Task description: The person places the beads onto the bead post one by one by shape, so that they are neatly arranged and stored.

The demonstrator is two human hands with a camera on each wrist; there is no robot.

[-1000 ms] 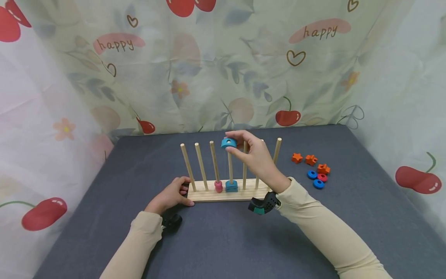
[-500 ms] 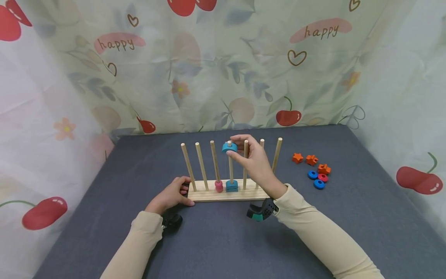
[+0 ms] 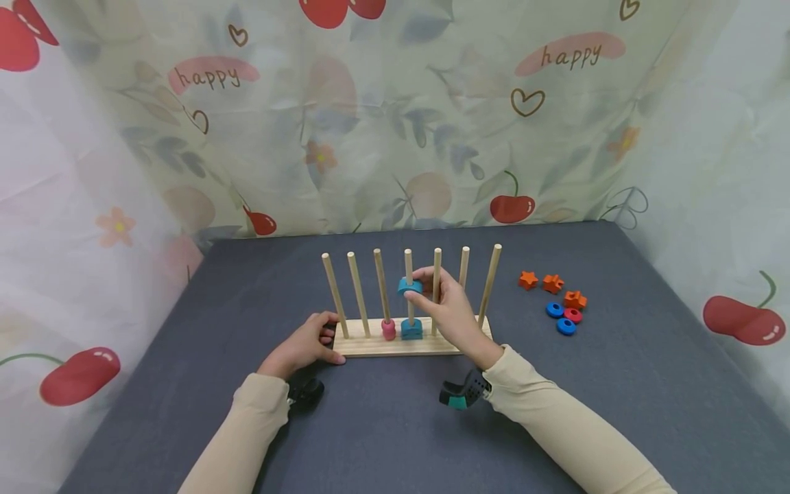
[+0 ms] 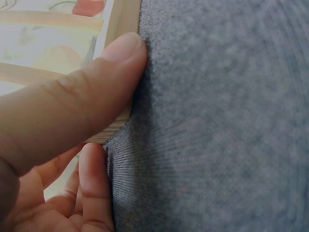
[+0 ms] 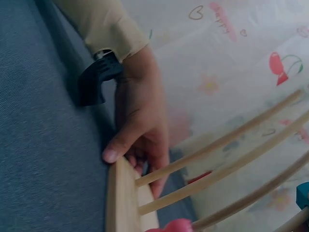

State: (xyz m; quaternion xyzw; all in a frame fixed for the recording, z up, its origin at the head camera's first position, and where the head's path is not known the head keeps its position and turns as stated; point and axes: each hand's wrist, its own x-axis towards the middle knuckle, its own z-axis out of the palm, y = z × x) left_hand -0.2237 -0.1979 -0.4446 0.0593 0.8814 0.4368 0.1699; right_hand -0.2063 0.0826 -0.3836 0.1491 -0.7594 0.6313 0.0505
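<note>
A wooden peg board with several upright pegs stands on the dark table. My left hand grips its left end, thumb along the front edge and fingers at the end face, as the left wrist view shows too. With thumb and fingers, my right hand pinches a blue bead that is threaded partway down the middle peg. At the foot of that peg sits more blue, apart from the held bead. A pink bead rests at the base of the peg to its left.
Right of the board lie orange star-shaped beads, two blue rings and a red ring. A printed curtain hangs behind the dark tabletop. The other pegs stand close beside my right hand.
My right hand has brought the blue bead onto the top of the middle peg and slid it partway down. The left hand stays at the board's end.
</note>
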